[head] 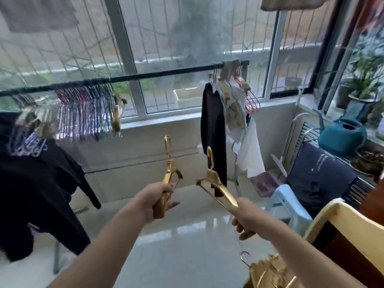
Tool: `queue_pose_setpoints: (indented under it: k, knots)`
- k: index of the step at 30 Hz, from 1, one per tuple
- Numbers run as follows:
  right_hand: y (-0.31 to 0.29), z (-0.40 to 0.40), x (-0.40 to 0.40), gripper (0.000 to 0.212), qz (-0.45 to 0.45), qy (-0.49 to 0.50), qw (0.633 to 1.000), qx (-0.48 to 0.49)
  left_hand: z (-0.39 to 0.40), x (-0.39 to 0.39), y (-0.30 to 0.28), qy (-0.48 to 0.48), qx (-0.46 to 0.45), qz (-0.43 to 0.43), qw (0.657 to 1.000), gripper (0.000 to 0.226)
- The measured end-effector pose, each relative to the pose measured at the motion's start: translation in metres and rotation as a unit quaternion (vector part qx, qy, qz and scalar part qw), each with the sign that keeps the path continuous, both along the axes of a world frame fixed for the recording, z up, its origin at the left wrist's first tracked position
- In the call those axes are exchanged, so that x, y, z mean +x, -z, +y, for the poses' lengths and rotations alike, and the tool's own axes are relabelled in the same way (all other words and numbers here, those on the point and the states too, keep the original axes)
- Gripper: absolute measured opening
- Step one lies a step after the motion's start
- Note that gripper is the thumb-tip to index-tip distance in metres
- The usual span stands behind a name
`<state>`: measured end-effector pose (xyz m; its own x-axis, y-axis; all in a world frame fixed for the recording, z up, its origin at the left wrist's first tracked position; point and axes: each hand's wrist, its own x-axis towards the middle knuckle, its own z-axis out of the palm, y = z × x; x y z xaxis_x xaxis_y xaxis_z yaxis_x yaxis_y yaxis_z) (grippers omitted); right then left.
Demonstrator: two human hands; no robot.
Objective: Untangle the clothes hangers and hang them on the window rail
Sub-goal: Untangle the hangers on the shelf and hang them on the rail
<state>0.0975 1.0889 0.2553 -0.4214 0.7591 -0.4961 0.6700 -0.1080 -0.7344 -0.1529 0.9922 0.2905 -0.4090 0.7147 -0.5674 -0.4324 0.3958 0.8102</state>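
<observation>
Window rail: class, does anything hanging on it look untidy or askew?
Yes. On the window rail, the hangers at left are crammed together and tilted, and the clothes at right hang bunched and crooked.

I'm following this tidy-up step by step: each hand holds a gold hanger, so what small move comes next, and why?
Probably lift the left hand and hook its gold hanger over the bare middle stretch of the window rail. The two hangers look separated, with a gap between them, hooks pointing up, and the right hand holds the other hanger clear.
</observation>
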Motion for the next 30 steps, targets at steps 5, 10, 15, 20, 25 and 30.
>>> queue_pose_setpoints:
  k: [5,10,15,20,25,30]
  knots:
    - [-0.059,0.029,-0.1,0.033,0.067,0.06,0.995,0.043,0.021,-0.091,-0.057,0.04,0.009,0.048,0.998,0.014]
    - [-0.102,0.055,-0.173,0.027,0.081,0.088,0.987,0.103,0.032,-0.158,-0.093,0.038,0.063,0.019,0.997,0.042]
    - [-0.13,0.082,-0.229,0.031,0.083,0.072,0.988,0.105,0.058,-0.188,-0.111,0.019,0.109,0.016,0.994,0.04]
    - [-0.134,0.115,-0.262,0.032,0.099,0.055,0.988,0.104,0.106,-0.213,-0.109,-0.048,0.117,0.088,0.988,0.019]
    - [-0.13,0.154,-0.273,0.033,0.086,0.015,0.991,0.098,0.148,-0.239,-0.118,-0.097,0.14,0.101,0.98,0.015]
    - [-0.128,0.185,-0.287,0.035,0.091,-0.012,0.992,0.083,0.192,-0.272,-0.125,-0.123,0.14,0.106,0.977,0.029]
